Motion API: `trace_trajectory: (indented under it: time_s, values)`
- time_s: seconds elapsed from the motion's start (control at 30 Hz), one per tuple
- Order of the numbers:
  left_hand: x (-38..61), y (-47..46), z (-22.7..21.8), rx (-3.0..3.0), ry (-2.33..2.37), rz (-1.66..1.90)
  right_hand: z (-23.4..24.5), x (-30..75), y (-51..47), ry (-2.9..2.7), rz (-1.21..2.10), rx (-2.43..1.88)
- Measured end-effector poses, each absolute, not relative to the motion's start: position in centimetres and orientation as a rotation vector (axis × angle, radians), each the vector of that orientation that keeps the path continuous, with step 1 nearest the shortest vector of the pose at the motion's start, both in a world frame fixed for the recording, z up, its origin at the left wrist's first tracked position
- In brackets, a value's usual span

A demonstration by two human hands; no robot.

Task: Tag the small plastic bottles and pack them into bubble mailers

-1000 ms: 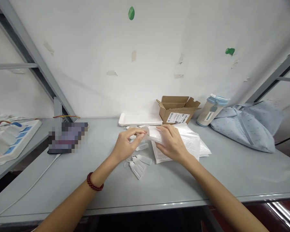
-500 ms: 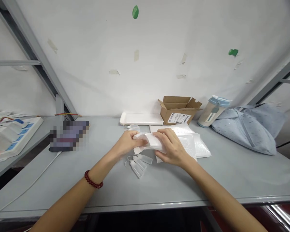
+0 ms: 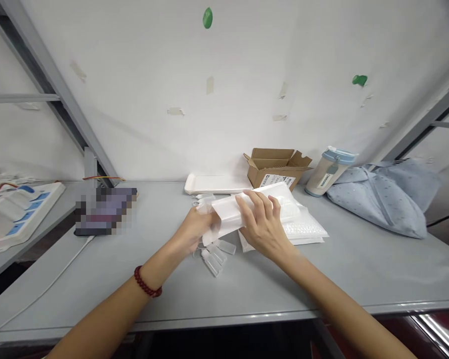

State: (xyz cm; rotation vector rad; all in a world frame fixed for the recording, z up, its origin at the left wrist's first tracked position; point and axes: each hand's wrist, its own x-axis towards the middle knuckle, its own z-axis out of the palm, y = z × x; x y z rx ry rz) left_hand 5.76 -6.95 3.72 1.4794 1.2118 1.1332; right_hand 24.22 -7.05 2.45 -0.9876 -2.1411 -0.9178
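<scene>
A white bubble mailer (image 3: 228, 212) is held tilted above the table, with its open mouth facing left. At that mouth, my left hand (image 3: 194, 230) is closed on the mailer's edge; some of its fingers are hidden inside the opening. My right hand (image 3: 265, 224) grips the mailer from the right, fingers bent over its upper face. Under it lies a stack of similar bubble mailers (image 3: 309, 230). Several small translucent plastic bottles (image 3: 212, 263) with thin loops rest just below my hands. More of these small plastic pieces (image 3: 205, 198) lie behind my left hand.
An open cardboard box (image 3: 272, 172) and a flat white tray (image 3: 219, 183) stand against the wall. To the right are a tumbler (image 3: 330, 172) and a blue cloth bag (image 3: 381, 199). A phone (image 3: 110, 212) with a cable and a power strip (image 3: 26, 214) are at left.
The mailer has unfolded and spread out to the upper right, its mouth gaping wider. My left hand has shifted slightly left and down; my right hand's fingers have moved over its top.
</scene>
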Motion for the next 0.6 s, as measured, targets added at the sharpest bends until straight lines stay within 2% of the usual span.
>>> trace_trajectory:
  time_s: [0.17, 0.3, 0.6]
  values:
    - [5.7, -7.0, 4.4, 1.044, 1.124, 0.961, 1.7, 24.3, -6.1, -2.226, -0.902, -1.039]
    - [5.9, -7.3, 4.7, 1.036, 1.08, 0.95, 1.6, 24.4, -5.9, -2.303, -0.78, -0.983]
    - [4.7, -6.6, 4.8, 1.063, 1.056, 0.901, 1.6, 24.6, -5.8, -2.24, -0.799, -0.818]
